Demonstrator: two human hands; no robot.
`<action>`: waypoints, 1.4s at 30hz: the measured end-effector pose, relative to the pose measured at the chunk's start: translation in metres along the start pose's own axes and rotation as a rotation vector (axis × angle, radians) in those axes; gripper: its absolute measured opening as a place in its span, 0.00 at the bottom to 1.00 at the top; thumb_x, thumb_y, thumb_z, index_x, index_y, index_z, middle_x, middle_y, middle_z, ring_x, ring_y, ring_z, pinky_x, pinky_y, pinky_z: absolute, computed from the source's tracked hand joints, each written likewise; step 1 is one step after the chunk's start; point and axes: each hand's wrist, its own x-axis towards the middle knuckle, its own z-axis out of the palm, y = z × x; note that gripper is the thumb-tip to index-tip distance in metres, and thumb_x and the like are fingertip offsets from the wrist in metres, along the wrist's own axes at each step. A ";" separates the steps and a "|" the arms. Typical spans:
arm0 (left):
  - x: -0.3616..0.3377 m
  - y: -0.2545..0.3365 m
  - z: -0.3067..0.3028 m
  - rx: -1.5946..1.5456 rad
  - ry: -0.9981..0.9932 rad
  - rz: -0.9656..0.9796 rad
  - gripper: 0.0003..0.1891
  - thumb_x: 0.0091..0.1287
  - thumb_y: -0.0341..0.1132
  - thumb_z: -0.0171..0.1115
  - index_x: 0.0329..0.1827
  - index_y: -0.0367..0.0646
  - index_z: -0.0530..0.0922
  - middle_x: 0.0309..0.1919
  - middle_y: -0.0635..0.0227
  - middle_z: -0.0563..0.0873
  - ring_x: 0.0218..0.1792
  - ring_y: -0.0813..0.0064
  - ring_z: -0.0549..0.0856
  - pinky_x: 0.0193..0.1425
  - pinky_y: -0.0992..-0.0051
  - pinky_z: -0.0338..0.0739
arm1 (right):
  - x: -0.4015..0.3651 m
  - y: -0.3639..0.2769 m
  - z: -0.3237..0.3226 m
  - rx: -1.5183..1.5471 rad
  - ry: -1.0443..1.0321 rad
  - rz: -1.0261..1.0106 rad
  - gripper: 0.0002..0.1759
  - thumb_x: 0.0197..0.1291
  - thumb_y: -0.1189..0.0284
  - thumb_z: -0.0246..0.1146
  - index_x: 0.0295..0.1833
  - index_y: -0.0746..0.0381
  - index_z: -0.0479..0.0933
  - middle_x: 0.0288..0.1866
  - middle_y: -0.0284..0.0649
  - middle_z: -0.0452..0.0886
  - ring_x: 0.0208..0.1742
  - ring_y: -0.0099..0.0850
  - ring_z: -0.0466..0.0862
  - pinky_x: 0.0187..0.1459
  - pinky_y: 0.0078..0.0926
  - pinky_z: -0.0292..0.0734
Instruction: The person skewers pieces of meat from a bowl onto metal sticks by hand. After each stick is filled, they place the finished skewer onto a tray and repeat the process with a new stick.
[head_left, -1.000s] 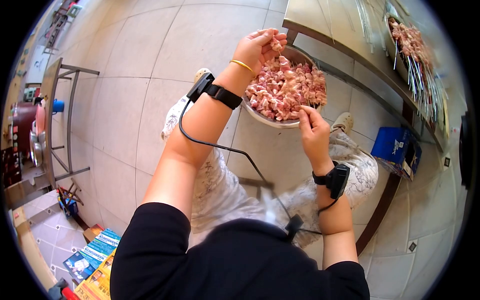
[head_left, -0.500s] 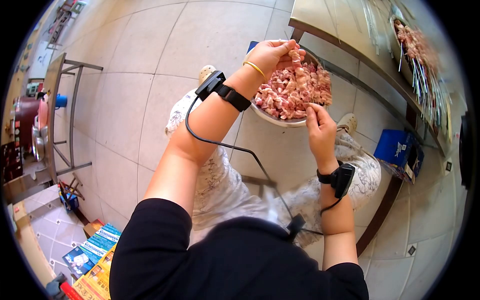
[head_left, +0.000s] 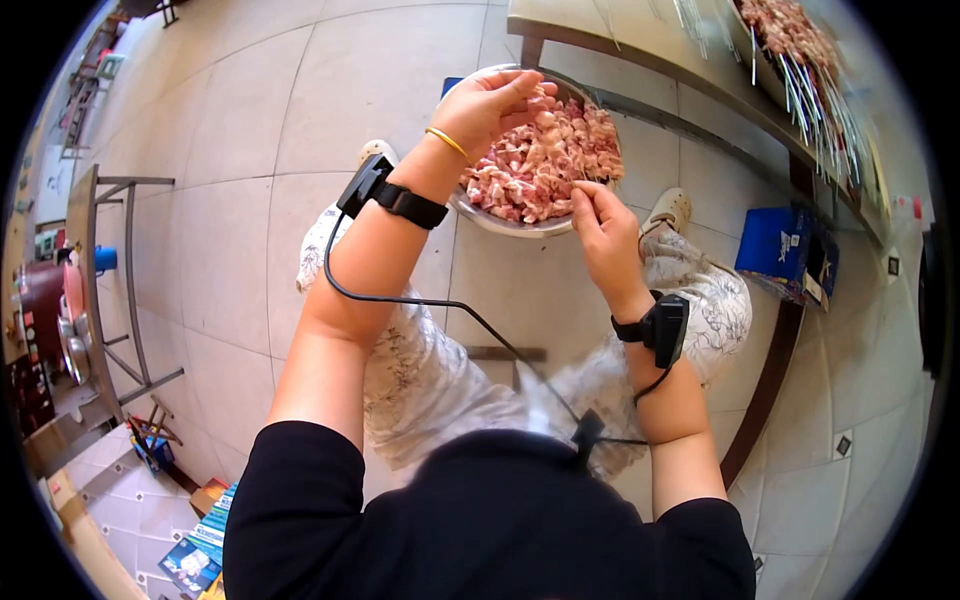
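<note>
Skewer (head_left: 553, 138): thin, strung with lumpy pink chunks, pale fat, moist sheen. Lies over bowl (head_left: 530, 230), long axis slanting far left to near right. Left hand (head_left: 497, 102) closed round far part; right hand (head_left: 606, 232) pinching near end, thumb to finger. Bowl round, shiny metal, heaped with soft, irregular meat (head_left: 505, 190).

No lettering seems legible, even on the blue box (head_left: 777, 245).

The left hand (head_left: 492, 106) partly hides the bowl (head_left: 522, 229) and its meat (head_left: 548, 165); the upper picture edge cuts off the table (head_left: 640, 28).
</note>
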 end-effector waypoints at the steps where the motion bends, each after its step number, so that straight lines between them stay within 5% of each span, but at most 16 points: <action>1: 0.000 -0.002 0.000 0.034 -0.003 0.017 0.15 0.70 0.36 0.60 0.52 0.34 0.76 0.50 0.57 0.84 0.48 0.70 0.85 0.52 0.75 0.81 | 0.001 -0.002 0.001 0.007 -0.007 -0.006 0.09 0.68 0.73 0.58 0.46 0.68 0.77 0.26 0.25 0.72 0.26 0.13 0.68 0.27 0.13 0.63; 6: 0.007 -0.008 -0.007 0.074 0.027 0.043 0.14 0.68 0.32 0.62 0.51 0.32 0.76 0.46 0.57 0.85 0.42 0.72 0.86 0.48 0.78 0.83 | 0.002 0.000 -0.003 0.018 -0.030 -0.028 0.10 0.67 0.72 0.58 0.45 0.68 0.77 0.26 0.31 0.77 0.27 0.19 0.73 0.29 0.19 0.68; 9: 0.004 -0.004 -0.002 0.123 0.083 0.007 0.17 0.69 0.32 0.59 0.57 0.33 0.73 0.51 0.57 0.83 0.50 0.72 0.84 0.53 0.79 0.81 | 0.004 0.002 -0.004 -0.138 0.036 -0.185 0.09 0.66 0.72 0.58 0.45 0.67 0.77 0.28 0.43 0.80 0.28 0.31 0.79 0.31 0.25 0.72; 12: 0.004 -0.006 -0.001 0.109 0.107 -0.019 0.17 0.70 0.31 0.58 0.60 0.34 0.72 0.53 0.57 0.83 0.50 0.72 0.84 0.53 0.79 0.80 | 0.003 0.000 -0.009 -0.247 -0.003 -0.132 0.10 0.63 0.69 0.58 0.44 0.63 0.79 0.35 0.52 0.81 0.37 0.51 0.81 0.37 0.41 0.76; 16: 0.001 -0.001 0.002 0.149 0.064 0.002 0.19 0.72 0.35 0.56 0.62 0.33 0.70 0.55 0.56 0.81 0.53 0.69 0.83 0.55 0.77 0.80 | 0.002 0.004 -0.007 -0.234 0.050 -0.189 0.08 0.64 0.72 0.59 0.44 0.65 0.78 0.31 0.50 0.80 0.30 0.45 0.81 0.32 0.31 0.75; 22: 0.006 0.004 -0.020 0.246 0.074 0.053 0.24 0.73 0.42 0.54 0.64 0.33 0.68 0.58 0.53 0.78 0.56 0.66 0.81 0.60 0.73 0.77 | 0.001 -0.002 -0.011 -0.160 0.129 -0.151 0.09 0.64 0.71 0.60 0.45 0.65 0.78 0.31 0.51 0.81 0.31 0.46 0.81 0.33 0.32 0.75; 26: 0.012 -0.008 -0.049 1.078 0.124 0.244 0.17 0.67 0.37 0.61 0.53 0.35 0.77 0.45 0.59 0.87 0.46 0.69 0.86 0.51 0.72 0.79 | 0.002 0.007 -0.018 -0.304 0.078 -0.143 0.10 0.65 0.71 0.58 0.44 0.65 0.78 0.33 0.52 0.81 0.35 0.49 0.82 0.35 0.35 0.75; 29: 0.007 -0.013 -0.062 1.490 0.187 0.229 0.11 0.62 0.33 0.60 0.45 0.42 0.82 0.41 0.57 0.87 0.45 0.57 0.85 0.50 0.66 0.79 | -0.002 0.009 -0.024 -0.391 0.021 -0.079 0.09 0.64 0.70 0.57 0.43 0.64 0.78 0.34 0.53 0.81 0.37 0.51 0.82 0.36 0.40 0.75; 35: 0.012 -0.025 -0.056 1.620 0.161 0.154 0.11 0.58 0.27 0.61 0.44 0.44 0.84 0.40 0.58 0.86 0.43 0.59 0.85 0.48 0.66 0.78 | -0.005 0.011 -0.027 -0.418 -0.007 0.024 0.09 0.64 0.70 0.56 0.42 0.63 0.78 0.34 0.53 0.81 0.37 0.52 0.81 0.36 0.43 0.75; 38: 0.023 -0.045 -0.053 1.660 0.070 0.337 0.10 0.59 0.27 0.60 0.43 0.44 0.84 0.39 0.56 0.86 0.42 0.55 0.84 0.48 0.63 0.77 | -0.005 0.012 -0.027 -0.420 0.005 0.015 0.09 0.64 0.69 0.56 0.41 0.63 0.78 0.34 0.52 0.81 0.37 0.52 0.81 0.36 0.43 0.75; 42: 0.029 -0.059 -0.036 1.862 -0.031 0.348 0.10 0.61 0.29 0.57 0.44 0.45 0.83 0.43 0.57 0.84 0.46 0.54 0.81 0.51 0.62 0.76 | -0.004 0.009 -0.026 -0.422 0.009 0.005 0.09 0.64 0.69 0.56 0.41 0.62 0.79 0.33 0.52 0.81 0.36 0.52 0.81 0.36 0.43 0.75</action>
